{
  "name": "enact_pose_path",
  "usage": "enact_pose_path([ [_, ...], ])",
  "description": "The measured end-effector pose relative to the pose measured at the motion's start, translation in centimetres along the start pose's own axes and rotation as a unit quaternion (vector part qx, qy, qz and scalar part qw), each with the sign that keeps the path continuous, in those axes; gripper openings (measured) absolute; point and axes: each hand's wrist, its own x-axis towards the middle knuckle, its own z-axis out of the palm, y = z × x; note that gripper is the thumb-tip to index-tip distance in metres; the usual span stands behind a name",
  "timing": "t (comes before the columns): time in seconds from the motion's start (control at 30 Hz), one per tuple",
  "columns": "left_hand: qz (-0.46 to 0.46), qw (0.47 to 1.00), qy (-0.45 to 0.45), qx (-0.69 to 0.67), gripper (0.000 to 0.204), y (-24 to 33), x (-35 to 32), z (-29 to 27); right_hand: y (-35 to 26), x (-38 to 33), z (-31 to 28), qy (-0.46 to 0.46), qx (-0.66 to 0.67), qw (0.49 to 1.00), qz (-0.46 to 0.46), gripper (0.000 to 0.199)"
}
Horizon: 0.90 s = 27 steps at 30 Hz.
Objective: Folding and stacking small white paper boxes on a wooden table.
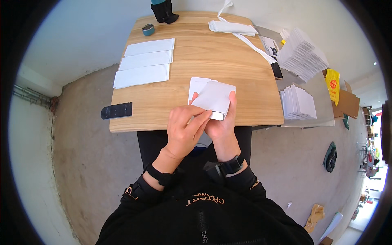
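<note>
A small white paper box or sleeve (216, 95) is held between my hands just above the near edge of the table. My right hand (222, 130) is closed round it from below, thumb along its right side. The fingers of my left hand (182, 127) pinch at its near end, by a narrow flap or opening (217, 116). Whether something lies inside cannot be made out. Partly covered by the sleeve, a flat white card-like piece (197, 85) rests on the wooden table (245, 102).
Three flat white paper stacks (141, 61) lie at left, above a dark strip-shaped object (117, 110). A teal lid (148, 29) and a bottle in a black pouch (164, 11) stand far left. White strips (233, 27) lie far right. A side table holds white folded stacks (299, 102) and a phone (277, 69).
</note>
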Motion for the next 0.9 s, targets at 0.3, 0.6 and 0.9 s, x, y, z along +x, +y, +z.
enact_pose_path([
  [0.3, 0.009, 0.999, -0.026, 0.032, 0.027, 0.2, -0.1, -0.3, -0.2, 0.0, -0.2, 0.004, 0.007, 1.000, 0.017, 0.065],
  [0.6, -0.047, 0.998, -0.009, -0.042, 0.029, -0.5, -0.6, -0.5, -0.4, 0.1, -0.1, -0.010, -0.027, 0.999, 0.039, 0.066],
  [0.9, -0.041, 0.999, -0.011, 0.014, 0.028, -1.1, -0.3, -1.4, -1.1, -0.1, -0.4, -0.044, 0.031, 0.997, 0.062, 0.068],
])
